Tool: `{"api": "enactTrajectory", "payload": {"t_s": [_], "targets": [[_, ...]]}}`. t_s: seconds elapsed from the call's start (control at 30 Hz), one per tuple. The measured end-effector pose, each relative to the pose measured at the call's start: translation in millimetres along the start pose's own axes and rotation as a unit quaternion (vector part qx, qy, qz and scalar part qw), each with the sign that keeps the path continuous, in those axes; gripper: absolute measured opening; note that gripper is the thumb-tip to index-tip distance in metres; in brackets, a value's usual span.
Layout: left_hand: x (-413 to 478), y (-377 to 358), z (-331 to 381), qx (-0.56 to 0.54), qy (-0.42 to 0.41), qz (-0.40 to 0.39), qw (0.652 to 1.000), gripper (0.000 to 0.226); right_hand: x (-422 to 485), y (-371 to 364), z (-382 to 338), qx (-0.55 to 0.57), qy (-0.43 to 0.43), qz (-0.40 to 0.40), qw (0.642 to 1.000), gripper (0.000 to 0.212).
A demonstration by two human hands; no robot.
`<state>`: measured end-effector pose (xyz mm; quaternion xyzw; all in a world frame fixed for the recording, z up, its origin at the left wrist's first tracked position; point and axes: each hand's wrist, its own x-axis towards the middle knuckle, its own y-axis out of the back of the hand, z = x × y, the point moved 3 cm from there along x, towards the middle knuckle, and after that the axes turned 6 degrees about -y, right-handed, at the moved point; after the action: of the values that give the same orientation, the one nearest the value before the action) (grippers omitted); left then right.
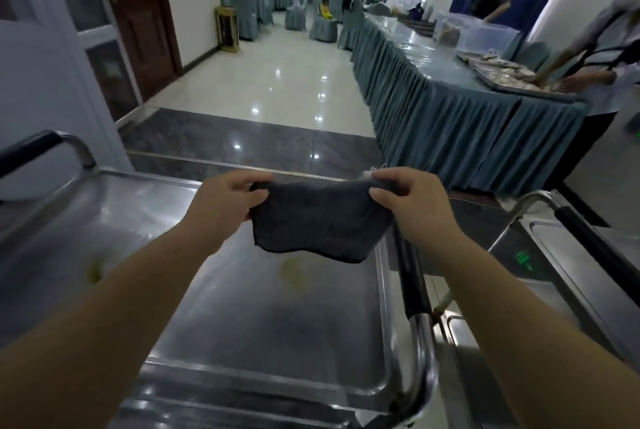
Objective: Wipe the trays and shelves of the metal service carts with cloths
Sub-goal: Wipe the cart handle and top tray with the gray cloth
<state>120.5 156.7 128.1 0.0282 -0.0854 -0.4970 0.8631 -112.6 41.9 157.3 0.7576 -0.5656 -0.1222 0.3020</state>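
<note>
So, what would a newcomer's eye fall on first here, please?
Dead centre, a dark grey cloth hangs stretched between the left hand and the right hand, each pinching a top corner, above the shiny steel cart tray. A yellowish smear marks that tray just below the cloth. A long table with pleated blue-grey skirting runs along the right.

Cart tray bears seemingly yellowish smears.

The cart tray is cut off by the left and bottom edges and partly hidden behind the cloth. The second cart is cropped at right. What lies on the table is blurred.
</note>
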Motion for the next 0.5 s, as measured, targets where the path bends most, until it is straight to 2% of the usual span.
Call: {"api": "enactTrajectory", "payload": {"t_s": [0.1, 0.2, 0.27, 0.37, 0.5], "targets": [[-15, 46, -2, 0.046, -0.034, 0.014, 0.998, 0.044, -9, -34, -30, -0.073, 0.027, -0.079, 0.994, 0.045], [-28, 95, -8, 0.163, -0.044, -0.003, 0.986, 0.049, -26, -78, -59, -0.149, 0.027, -0.18, 0.972, 0.04], [-34, 127, -14, 0.221, -0.041, -0.002, 0.974, 0.044, -35, -112, -75, -0.198, 0.032, -0.184, 0.962, 0.032], [-41, 173, -21, 0.299, -0.078, 0.013, 0.951, 0.023, -47, -156, -93, -0.18, 0.04, -0.145, 0.972, 0.014], [-49, 228, -36, 0.307, -0.108, 0.044, 0.944, 0.021, -54, -200, -111, -0.135, 0.062, -0.17, 0.974, 0.017]]}}
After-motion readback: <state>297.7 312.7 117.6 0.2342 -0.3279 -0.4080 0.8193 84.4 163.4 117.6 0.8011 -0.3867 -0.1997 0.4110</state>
